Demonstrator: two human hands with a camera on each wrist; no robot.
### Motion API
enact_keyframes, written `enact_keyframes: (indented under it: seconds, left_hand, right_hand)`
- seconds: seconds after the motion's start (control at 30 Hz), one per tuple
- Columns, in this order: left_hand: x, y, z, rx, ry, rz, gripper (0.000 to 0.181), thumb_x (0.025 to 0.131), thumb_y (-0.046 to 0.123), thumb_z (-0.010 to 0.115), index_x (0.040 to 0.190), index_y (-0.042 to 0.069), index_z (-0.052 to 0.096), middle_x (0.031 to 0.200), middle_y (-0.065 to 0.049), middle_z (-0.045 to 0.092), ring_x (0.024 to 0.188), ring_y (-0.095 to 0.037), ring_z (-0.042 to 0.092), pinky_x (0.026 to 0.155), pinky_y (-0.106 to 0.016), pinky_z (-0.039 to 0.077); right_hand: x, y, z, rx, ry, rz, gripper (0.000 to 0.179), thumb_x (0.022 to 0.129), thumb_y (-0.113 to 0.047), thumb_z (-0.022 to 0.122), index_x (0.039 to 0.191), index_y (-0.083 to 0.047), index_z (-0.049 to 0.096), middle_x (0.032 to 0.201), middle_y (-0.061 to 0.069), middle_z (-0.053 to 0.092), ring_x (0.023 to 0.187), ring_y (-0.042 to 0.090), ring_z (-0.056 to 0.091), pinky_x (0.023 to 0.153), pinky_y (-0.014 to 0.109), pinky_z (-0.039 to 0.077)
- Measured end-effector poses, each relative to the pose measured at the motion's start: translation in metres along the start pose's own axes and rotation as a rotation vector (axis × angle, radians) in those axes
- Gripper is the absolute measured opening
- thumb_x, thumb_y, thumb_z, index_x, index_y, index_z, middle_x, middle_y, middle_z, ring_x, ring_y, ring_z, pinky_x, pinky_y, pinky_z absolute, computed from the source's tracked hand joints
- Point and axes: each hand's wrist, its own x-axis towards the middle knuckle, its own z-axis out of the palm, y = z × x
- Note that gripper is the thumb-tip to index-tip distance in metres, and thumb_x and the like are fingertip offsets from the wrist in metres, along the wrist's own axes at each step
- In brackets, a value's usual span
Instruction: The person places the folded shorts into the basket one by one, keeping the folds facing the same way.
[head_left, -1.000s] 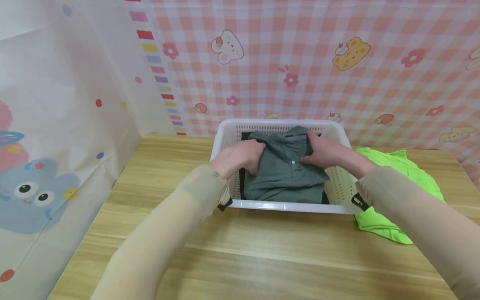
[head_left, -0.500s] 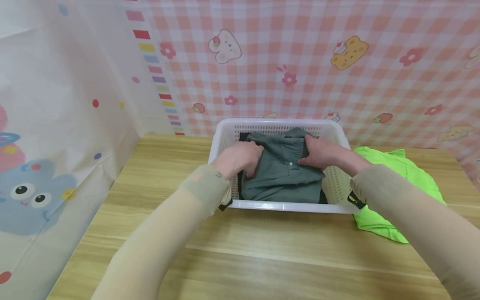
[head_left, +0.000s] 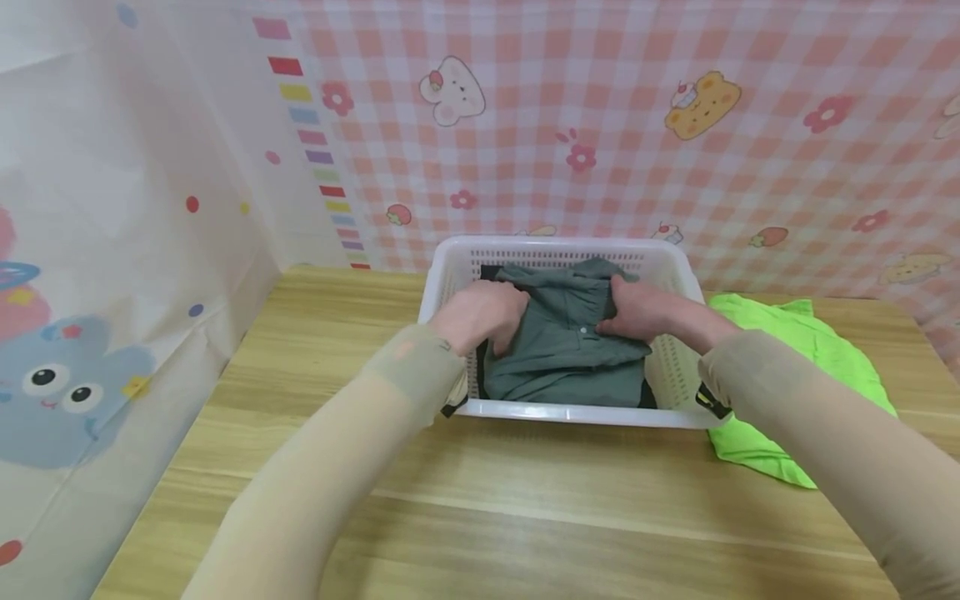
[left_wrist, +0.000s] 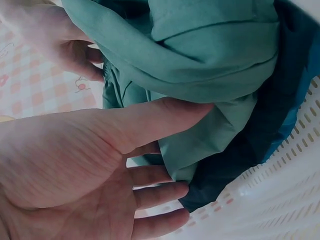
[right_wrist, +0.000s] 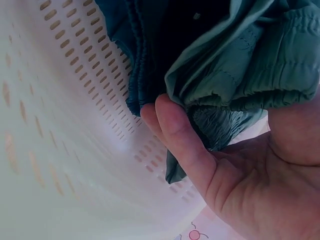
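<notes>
A folded grey-green garment (head_left: 573,337), with gathered elastic and a small white button, lies in a white plastic basket (head_left: 570,412). My left hand (head_left: 486,312) is at its left side. In the left wrist view, the left thumb (left_wrist: 170,117) lies along the cloth and the other fingers extend nearly straight at its edge. On the garment's right side is my right hand (head_left: 647,308), its thumb and forefinger spread on the cloth. The right wrist view shows extended fingers (right_wrist: 182,135) against the garment's edge. Dark cloth (left_wrist: 225,165) and a blue garment (right_wrist: 122,45) show underneath.
Bright lime-green cloth (head_left: 810,358) lies on the wooden table (head_left: 525,508), to the right of the basket and partly under the right forearm. A pink checked cloth (head_left: 570,108) hangs behind the table. A white patterned sheet (head_left: 135,208) hangs on the left.
Both hands stay on the garment at nearly the same spots. The right hand has shifted slightly left and down, and the garment's top edge sits a little lower.
</notes>
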Motion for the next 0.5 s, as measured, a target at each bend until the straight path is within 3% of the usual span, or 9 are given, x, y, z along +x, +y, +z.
enact_keyframes:
  seconds: [0.27,0.5]
  left_hand:
    - [-0.001,0.0,0.002,0.006,-0.002,-0.003,0.075,0.095,0.011,0.072,0.162,0.012,0.038,0.164,-0.015,0.045,0.131,-0.024,0.053,0.11,-0.039,0.052]
    - [-0.003,-0.004,0.005,-0.05,-0.034,0.008,0.085,0.099,0.022,0.07,0.169,0.016,0.023,0.175,-0.012,0.028,0.153,-0.029,0.042,0.122,-0.043,0.046]
  right_hand:
    - [-0.001,0.0,-0.001,0.015,-0.013,0.005,0.091,0.107,-0.029,0.058,0.156,0.024,0.002,0.104,0.031,0.068,0.08,0.028,0.071,0.072,0.039,0.059]
    - [-0.009,0.012,-0.001,0.013,-0.014,-0.093,0.099,0.105,-0.034,0.062,0.153,0.028,0.0,0.098,0.025,0.068,0.08,0.024,0.069,0.073,0.039,0.058]
